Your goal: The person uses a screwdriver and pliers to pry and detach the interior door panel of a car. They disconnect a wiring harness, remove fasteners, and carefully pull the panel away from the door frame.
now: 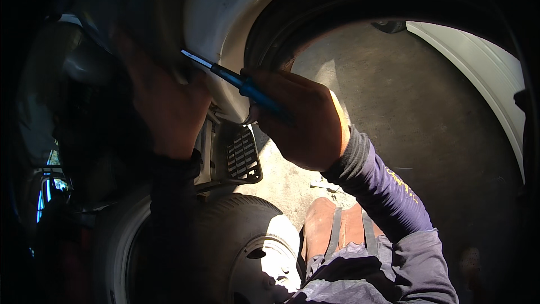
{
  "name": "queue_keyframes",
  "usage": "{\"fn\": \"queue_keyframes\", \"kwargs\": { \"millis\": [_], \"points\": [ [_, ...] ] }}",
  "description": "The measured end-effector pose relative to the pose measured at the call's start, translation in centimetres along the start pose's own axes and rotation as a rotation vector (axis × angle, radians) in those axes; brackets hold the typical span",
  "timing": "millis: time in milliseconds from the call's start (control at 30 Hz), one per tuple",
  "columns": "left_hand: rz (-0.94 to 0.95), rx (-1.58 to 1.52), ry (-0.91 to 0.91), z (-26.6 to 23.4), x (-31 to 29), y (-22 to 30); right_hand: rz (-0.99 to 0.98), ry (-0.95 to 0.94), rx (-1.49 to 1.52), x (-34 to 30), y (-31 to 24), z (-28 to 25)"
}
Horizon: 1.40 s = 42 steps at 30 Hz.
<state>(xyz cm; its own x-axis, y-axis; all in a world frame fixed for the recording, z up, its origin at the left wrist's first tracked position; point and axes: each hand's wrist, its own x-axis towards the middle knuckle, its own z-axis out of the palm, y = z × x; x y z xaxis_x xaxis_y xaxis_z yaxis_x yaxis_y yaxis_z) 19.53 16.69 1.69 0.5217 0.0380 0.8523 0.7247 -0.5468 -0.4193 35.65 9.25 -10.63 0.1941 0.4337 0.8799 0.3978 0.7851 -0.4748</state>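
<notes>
My right hand [304, 118] is closed round the blue handle of a screwdriver [225, 75]. Its metal tip points up and left, close to a pale curved vehicle body panel [216, 17]. On the left, my left hand [169, 107] is in deep shadow beside that panel. Its fingers reach upward with the thumb apart, and I see nothing in it. The screwdriver's tip lies just above the left thumb. What the left fingertips touch is too dark to make out.
Below the hands are a dark slatted grille [242, 155] and a wheel with a black tyre [225, 219]. A dark curved arch edge [270, 28] frames the upper right. Sunlit concrete floor [360, 90] lies beyond, with a white panel [478, 62] at far right.
</notes>
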Motion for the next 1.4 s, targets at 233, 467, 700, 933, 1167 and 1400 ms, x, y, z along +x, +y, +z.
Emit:
{"fn": "queue_keyframes", "kwargs": {
  "millis": [233, 467, 700, 933, 1167, 1400],
  "points": [
    [-0.035, 0.123, -0.079, -0.1, -0.1, -0.9, 0.073, 0.074, 0.13, -0.2, -1.5, 1.8],
    [0.068, 0.141, 0.031, 0.8, -0.8, -2.2, 0.208, 0.191, 0.248, -1.4, -4.5, 5.6],
    [0.213, 0.154, 0.206, 2.1, -0.6, -3.3, 0.255, 0.16, 0.068, -1.2, -5.8, 6.4],
    [0.063, 0.035, 0.156, 1.3, -1.0, -3.4, 0.047, 0.025, -0.143, 0.9, -0.9, 0.8],
    [-0.205, -0.236, 0.076, 0.0, -0.7, -2.1, 0.067, 0.304, -0.185, 0.0, -6.3, 7.1],
    [-0.215, -0.315, 0.244, 0.1, -0.9, -0.3, 0.111, 0.294, -0.093, -0.1, -7.5, 8.5]
  ]
}}
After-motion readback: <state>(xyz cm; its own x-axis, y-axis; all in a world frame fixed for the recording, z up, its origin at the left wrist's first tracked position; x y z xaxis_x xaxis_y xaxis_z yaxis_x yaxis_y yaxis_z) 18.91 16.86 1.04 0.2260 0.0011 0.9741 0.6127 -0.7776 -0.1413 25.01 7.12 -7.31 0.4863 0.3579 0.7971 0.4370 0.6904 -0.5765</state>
